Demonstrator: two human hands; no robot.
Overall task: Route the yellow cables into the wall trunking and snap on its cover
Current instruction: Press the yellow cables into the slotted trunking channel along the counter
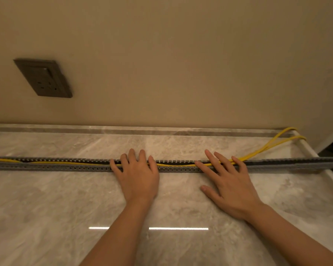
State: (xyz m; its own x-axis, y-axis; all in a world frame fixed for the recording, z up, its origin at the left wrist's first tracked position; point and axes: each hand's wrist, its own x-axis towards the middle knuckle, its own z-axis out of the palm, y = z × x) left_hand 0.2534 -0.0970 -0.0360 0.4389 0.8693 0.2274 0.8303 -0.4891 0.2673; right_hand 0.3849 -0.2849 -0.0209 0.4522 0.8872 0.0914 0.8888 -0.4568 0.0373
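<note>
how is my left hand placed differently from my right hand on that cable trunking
The left hand lies square across the grey trunking, fingers close together; the right hand is angled, fingers spread wide. The left hand covers a stretch where the yellow cables already lie in the channel; the right hand presses where they rise out toward the far right corner. Both lie flat, palm down, gripping nothing.

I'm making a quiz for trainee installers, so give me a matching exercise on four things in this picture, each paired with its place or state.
Things:
1. Dark grey wall socket
2. Thin yellow cables
3. Long grey slotted trunking
4. Left hand

Places or states:
A. Lying open, no cover on it
B. Flat across the trunking, fingers spread
C. Mounted on the beige wall, upper left
D. Rising out of the channel towards the far right corner

Pairs: 1-C, 2-D, 3-A, 4-B
</note>
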